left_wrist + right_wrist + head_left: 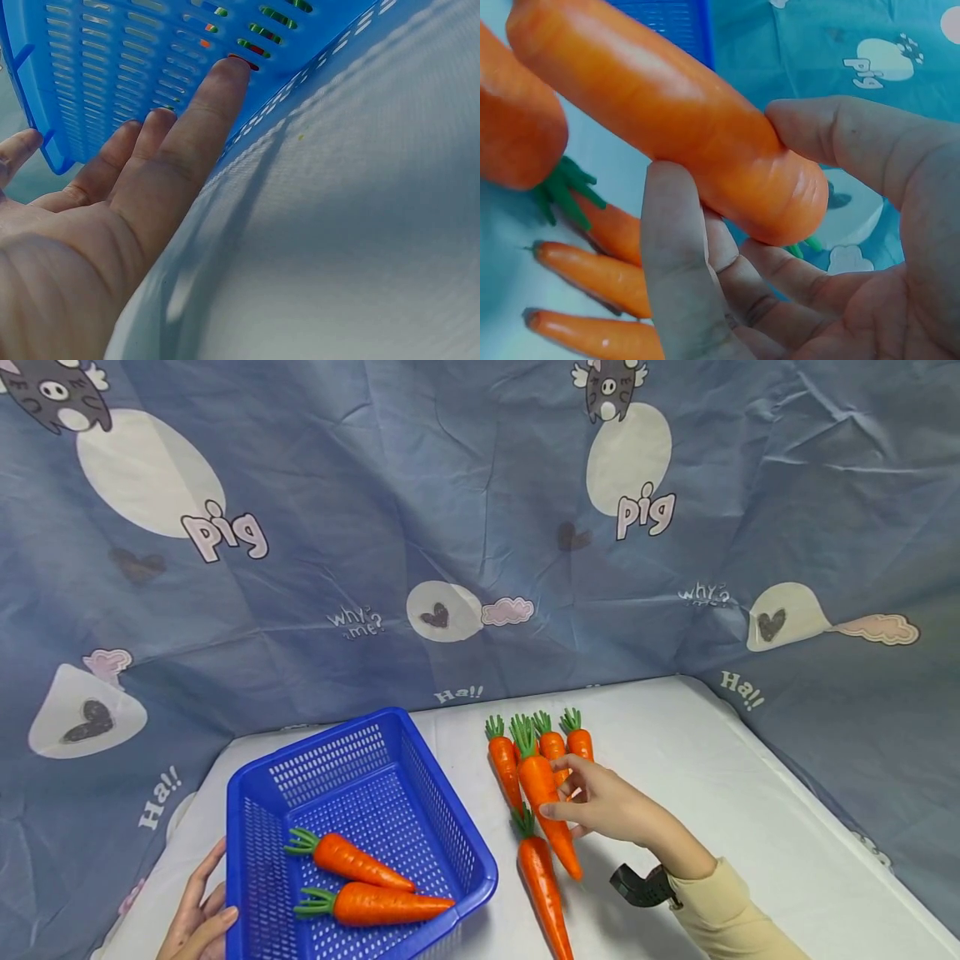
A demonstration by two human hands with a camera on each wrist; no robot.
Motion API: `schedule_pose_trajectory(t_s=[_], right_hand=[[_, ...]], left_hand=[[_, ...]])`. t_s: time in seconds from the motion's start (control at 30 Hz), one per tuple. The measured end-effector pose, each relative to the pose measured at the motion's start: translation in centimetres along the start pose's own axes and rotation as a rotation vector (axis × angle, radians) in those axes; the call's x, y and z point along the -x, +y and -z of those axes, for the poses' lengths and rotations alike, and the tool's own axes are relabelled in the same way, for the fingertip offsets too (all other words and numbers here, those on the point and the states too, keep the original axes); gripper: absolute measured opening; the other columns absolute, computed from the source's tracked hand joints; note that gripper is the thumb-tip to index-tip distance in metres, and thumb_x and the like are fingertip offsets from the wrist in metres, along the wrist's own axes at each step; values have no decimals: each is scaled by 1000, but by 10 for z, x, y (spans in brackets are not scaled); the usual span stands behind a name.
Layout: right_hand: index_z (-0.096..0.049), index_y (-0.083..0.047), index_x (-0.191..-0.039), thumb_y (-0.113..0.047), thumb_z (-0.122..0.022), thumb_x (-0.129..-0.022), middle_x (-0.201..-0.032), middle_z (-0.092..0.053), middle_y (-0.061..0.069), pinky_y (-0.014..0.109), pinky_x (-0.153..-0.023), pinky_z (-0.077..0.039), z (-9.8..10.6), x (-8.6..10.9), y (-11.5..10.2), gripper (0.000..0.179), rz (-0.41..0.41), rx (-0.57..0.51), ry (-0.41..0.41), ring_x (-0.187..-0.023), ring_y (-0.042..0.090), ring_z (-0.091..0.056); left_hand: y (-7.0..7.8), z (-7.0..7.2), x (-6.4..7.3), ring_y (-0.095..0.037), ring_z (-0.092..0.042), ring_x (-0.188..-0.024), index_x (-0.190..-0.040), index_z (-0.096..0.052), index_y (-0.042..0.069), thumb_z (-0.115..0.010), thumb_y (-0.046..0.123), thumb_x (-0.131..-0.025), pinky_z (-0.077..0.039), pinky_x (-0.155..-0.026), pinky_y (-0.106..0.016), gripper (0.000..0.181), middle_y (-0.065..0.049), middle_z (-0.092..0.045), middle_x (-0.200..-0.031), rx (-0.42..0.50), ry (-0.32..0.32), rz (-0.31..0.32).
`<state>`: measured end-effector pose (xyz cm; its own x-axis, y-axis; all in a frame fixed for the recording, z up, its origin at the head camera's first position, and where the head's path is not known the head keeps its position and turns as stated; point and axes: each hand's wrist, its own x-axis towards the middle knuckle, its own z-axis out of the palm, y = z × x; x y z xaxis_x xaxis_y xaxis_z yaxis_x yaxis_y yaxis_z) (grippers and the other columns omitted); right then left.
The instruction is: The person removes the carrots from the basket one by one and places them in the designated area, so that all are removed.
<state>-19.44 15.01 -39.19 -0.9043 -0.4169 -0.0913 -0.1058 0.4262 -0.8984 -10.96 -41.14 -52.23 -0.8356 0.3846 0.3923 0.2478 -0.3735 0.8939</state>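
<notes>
My right hand (603,800) pinches an orange carrot (536,781) with green stalks between thumb and fingers, over a group of other carrots. In the right wrist view the fingertips press on the thick end of this carrot (667,105). My left hand (197,912) touches the left outer side of a blue plastic basket (431,806), its fingers fairly straight. The left wrist view has fingertips (229,71) against the slotted wall of the basket (82,67). Inside the basket lie two carrots, an upper carrot (360,862) and a lower carrot (390,905), stalks to the left.
On the white table (660,718), right of the basket, lies a near carrot (546,893). Several more lie behind it, including a left carrot (503,764) and a right carrot (579,742). A blue printed cloth (465,510) hangs behind the table.
</notes>
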Motion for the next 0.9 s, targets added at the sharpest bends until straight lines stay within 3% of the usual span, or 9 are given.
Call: schedule_pose_trajectory(t_s=[0.23, 0.5, 0.9], right_hand=[[-46, 5, -149, -26, -81, -96, -106, -59, 14, 38, -69, -65, 5, 10, 11, 70, -25, -2, 13, -79, 23, -64], [-47, 5, -147, -24, -81, -96, -102, -57, 10, 34, -65, -62, 5, 22, 21, 67, -25, -27, 4, -81, 22, -63], [-44, 8, -151, -23, -79, -97, -101, -57, 10, 32, -63, -59, -1, 38, 37, 71, -40, -48, -2, -78, 21, -63]], left_hand=[[-2, 1, 0, -17, -69, -131, -173, -8, 35, -11, -18, -102, -64, -96, -38, 88, 7, -63, -152, 40, -37, -39], [0, 0, 1, -14, -71, -127, -171, -10, 40, -15, -14, -105, -65, -92, -38, 86, 12, -64, -150, -24, 20, 9], [-1, 0, 1, -15, -71, -128, -172, -8, 40, -15, -15, -105, -65, -93, -39, 87, 11, -64, -150, -10, 7, 5]])
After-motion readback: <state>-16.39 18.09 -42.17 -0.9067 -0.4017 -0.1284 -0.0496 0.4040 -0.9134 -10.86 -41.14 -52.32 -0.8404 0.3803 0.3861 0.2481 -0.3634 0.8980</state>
